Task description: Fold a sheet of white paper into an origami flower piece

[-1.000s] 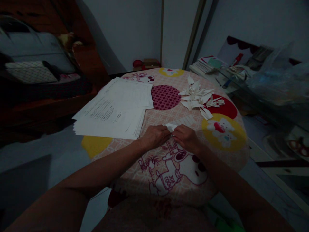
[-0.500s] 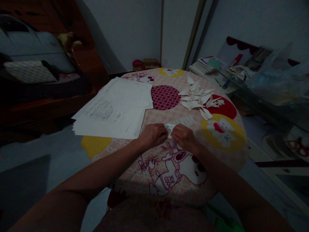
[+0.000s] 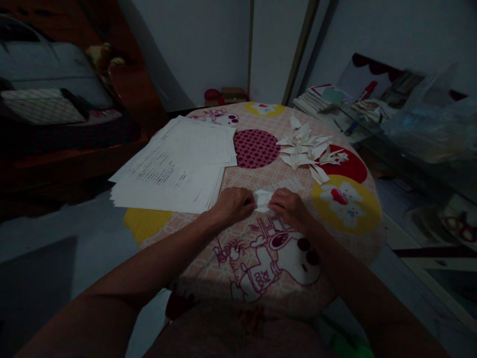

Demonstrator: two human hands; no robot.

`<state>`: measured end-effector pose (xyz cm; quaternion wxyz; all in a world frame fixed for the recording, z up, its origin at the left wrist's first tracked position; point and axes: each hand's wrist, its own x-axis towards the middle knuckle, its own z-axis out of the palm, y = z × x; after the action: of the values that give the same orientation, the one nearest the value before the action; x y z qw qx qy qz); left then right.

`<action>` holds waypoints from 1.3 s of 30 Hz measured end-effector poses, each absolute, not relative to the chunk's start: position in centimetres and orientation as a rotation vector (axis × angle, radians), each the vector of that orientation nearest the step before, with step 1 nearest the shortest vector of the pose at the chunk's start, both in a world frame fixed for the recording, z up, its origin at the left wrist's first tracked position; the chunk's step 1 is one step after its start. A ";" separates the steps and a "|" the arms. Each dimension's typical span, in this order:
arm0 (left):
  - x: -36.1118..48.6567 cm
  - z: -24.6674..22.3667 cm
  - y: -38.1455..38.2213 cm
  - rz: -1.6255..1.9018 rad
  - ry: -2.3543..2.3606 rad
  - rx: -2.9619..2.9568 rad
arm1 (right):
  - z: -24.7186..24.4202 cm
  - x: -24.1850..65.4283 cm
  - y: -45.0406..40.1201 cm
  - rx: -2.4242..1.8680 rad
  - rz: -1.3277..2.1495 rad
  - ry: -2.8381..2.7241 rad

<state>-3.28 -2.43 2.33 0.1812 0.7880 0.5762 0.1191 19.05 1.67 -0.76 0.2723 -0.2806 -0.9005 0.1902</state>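
Note:
A small folded piece of white paper (image 3: pixel 263 201) is held low over the patterned tablecloth, near the middle of the round table. My left hand (image 3: pixel 235 203) grips its left edge with curled fingers. From the other side, my right hand (image 3: pixel 287 205) pinches the right edge. The paper's middle shows between the two hands, with crease lines and pointed top and bottom edges; its ends are hidden under my fingers. Beyond my right hand lie several folded white paper flowers (image 3: pixel 303 146).
A thick stack of printed sheets (image 3: pixel 175 169) covers the table's left part. To the right, a glass-topped desk (image 3: pixel 376 134) carries papers, a plastic bag (image 3: pixel 428 124) and a red object. A wooden bench (image 3: pixel 130 94) with bags stands at the left.
My hands have moved slightly apart, so more of the folded paper shows between them. The flowers and the stack lie as before; the view has shifted a little.

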 end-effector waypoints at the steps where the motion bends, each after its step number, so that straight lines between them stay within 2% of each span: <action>1: -3.2 2.5 -2.5 0.329 1.633 2.218 | -0.8 19.1 1.7 -0.770 0.514 -2.415; 10: -3.1 2.0 -2.5 0.334 1.665 2.215 | 0.0 18.6 1.6 -0.986 0.571 -2.383; 20: -2.7 2.2 -2.3 0.286 1.756 2.171 | 0.4 17.9 2.1 -1.234 0.482 -2.501; 34: -2.5 2.5 -1.7 0.284 1.790 2.113 | -1.0 18.2 3.3 -1.217 0.500 -2.500; 39: -2.7 1.4 -1.9 0.533 1.646 2.170 | -0.6 18.1 3.5 -1.278 0.560 -2.462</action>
<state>-2.73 -1.87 1.43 0.1821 0.7687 0.5833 0.1890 18.14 3.46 -0.57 0.1553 -0.4461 -0.8595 0.1954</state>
